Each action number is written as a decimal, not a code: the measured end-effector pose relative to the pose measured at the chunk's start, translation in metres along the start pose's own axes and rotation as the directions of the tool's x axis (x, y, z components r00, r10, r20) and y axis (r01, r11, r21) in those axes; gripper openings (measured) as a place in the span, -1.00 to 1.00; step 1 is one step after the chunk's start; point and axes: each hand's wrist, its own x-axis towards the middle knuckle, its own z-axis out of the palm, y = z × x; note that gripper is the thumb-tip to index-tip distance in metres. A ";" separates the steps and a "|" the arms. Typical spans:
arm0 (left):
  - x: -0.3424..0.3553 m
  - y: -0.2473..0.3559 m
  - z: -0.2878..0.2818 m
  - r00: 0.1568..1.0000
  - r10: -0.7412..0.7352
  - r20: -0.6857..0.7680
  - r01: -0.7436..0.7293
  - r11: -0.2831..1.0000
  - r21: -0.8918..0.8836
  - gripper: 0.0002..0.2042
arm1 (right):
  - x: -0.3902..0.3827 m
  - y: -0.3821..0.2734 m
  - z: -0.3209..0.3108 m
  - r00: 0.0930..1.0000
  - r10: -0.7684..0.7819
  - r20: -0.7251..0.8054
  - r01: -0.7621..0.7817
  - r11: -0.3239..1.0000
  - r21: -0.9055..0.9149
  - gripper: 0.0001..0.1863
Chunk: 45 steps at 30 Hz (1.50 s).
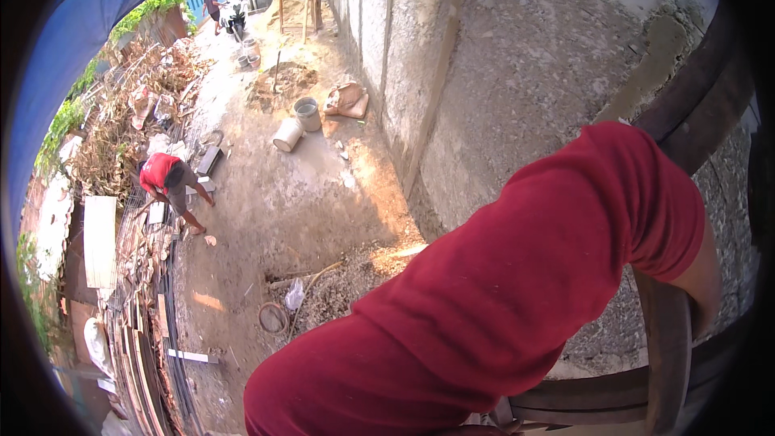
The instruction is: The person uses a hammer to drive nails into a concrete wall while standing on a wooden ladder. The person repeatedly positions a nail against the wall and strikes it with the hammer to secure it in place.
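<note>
Red cloth (pixel 484 274) of my clothing fills the lower middle and runs up to the right. Past its hem, a bare stretch of my limb (pixel 704 287) bends down behind an upright wooden post (pixel 666 347). Its far end is hidden there, so I cannot make out fingers or anything held. A dark wooden beam (pixel 706 117) slants across the upper right, close to the red cloth. Other timbers (pixel 589 400) lie below at the lower right. My left hand does not show.
Far below, a person in red (pixel 161 171) bends over beside planks and rods (pixel 141 355). Two buckets (pixel 307 113) and a sack (pixel 347 101) lie near a sand heap (pixel 278 85). A rough wall (pixel 517 73) rises at right. Another person (pixel 212 6) stands by a motorbike (pixel 234 20).
</note>
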 end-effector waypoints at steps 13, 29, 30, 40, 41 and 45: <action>-0.029 -0.010 0.010 1.000 -0.030 0.003 0.030 0.999 -0.018 -0.64 | 0.004 0.040 -0.009 1.000 -0.024 0.014 0.024 1.000 -0.017 -0.60; -0.030 -0.003 0.010 0.994 -0.103 0.024 0.102 0.995 0.021 -0.64 | -0.020 -0.064 -0.006 0.999 -0.021 -0.046 0.024 0.998 0.056 -0.60; -0.030 -0.003 0.004 0.994 -0.103 0.024 0.103 0.995 0.019 -0.64 | -0.019 -0.064 -0.005 0.999 -0.024 -0.048 0.027 0.998 0.061 -0.60; -0.028 -0.004 0.007 0.989 -0.149 0.004 0.149 0.989 0.021 -0.64 | 0.049 0.032 0.010 0.997 -0.036 -0.065 0.041 0.995 0.085 -0.60; -0.027 -0.007 0.006 0.986 -0.164 0.002 0.164 0.986 0.020 -0.64 | 0.017 0.025 0.002 0.998 -0.042 -0.054 0.047 0.994 0.096 -0.60; -0.032 -0.009 0.000 0.988 -0.156 -0.006 0.156 0.988 0.000 -0.63 | 0.008 0.054 -0.027 0.997 -0.052 -0.060 0.057 0.996 0.074 -0.59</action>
